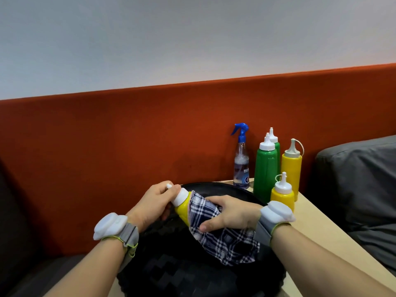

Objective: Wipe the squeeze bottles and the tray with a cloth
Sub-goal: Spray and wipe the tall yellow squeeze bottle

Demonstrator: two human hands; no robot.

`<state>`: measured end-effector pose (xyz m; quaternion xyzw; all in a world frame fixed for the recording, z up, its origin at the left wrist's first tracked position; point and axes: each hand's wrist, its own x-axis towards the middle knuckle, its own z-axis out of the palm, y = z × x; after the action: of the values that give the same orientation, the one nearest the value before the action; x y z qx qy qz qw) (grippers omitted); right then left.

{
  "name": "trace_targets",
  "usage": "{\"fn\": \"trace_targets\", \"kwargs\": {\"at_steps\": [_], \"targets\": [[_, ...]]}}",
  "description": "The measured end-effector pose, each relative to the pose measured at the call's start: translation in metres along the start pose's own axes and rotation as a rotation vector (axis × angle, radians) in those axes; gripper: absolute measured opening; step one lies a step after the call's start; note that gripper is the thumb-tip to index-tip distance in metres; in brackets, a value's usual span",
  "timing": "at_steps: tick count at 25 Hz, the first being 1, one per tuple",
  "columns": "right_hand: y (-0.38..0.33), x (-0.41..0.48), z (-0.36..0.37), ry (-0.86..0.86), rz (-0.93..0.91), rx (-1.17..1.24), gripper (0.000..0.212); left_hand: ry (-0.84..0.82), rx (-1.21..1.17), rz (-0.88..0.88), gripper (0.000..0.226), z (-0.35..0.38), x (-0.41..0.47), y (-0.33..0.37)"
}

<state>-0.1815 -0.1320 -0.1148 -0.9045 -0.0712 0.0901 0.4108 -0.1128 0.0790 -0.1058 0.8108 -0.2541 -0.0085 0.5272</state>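
Room: pale wall point(150, 39) up top, rust-orange padded panel point(107, 136) below it, grey cushion point(360, 179) far right. Light wood worktop point(310, 221) butts against the panel. Dark seat surface left of the worktop.

Black woven tray point(171, 271), round, sits on the worktop's near-left part, directly under both hands.

Back right corner of the worktop, all upright, clustered: clear spray bottle point(241, 163) with blue trigger, front green bottle point(265, 172) with rear green bottle point(276, 144) just behind it, tall yellow bottle point(291, 168), short yellow bottle point(282, 196) nearest the tray.

Yellow squeeze bottle point(182, 207) is held above the tray, tipped on its side, white cap pointing up-left. Left hand point(154, 202) clenched round the cap end. Right hand point(233, 213) grasps the checked cloth point(227, 241), wrapped over the bottle's body; loose cloth end hangs onto the tray.

White pod on a grey band on each wrist.
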Motion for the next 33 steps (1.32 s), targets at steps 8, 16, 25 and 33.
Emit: {"fn": "trace_targets", "kwargs": {"at_steps": [8,16,25,33], "targets": [[-0.013,-0.021,-0.026,0.085,-0.046,-0.179,0.073,0.062,0.068,0.014,0.042,0.000,0.015,0.002],[-0.008,0.027,0.018,0.080,0.088,-0.129,0.094,0.190,0.023,-0.127,0.044,-0.011,0.012,-0.010],[-0.019,0.002,-0.016,0.033,-0.027,-0.227,0.065,0.242,0.116,-0.134,0.058,-0.012,0.013,-0.004],[-0.009,0.024,0.010,0.115,0.126,-0.217,0.086,0.171,0.168,0.016,0.046,-0.004,0.014,-0.007]]}}
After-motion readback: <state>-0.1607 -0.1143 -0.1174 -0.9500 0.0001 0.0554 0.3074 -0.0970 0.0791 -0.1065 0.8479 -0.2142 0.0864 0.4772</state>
